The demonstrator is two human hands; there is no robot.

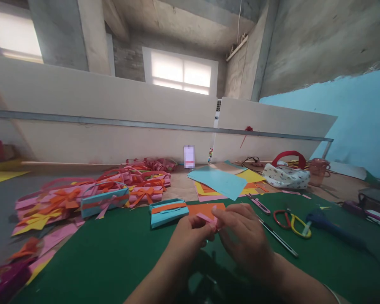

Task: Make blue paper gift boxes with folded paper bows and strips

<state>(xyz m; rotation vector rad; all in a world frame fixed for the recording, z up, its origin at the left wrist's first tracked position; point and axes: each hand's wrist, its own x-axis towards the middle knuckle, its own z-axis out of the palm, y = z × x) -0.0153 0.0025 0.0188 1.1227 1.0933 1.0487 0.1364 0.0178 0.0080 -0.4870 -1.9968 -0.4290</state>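
Note:
Both my hands meet over the green mat (107, 257) near the front edge. My left hand (190, 234) and my right hand (243, 236) pinch a small pink paper strip (207, 218) between their fingertips. Just beyond the hands lies an orange paper sheet (205, 208). A blue paper box with an orange band (167, 211) stands to its left.
Finished paper bags with bows (91, 196) are piled at the left. Stacked coloured sheets (221, 181) lie behind. Scissors (293, 221), a pink cutter (259, 204), a metal ruler (278, 238), a blue glue gun (329, 226), a patterned cloth bag (286, 175) and a cup (318, 171) sit right.

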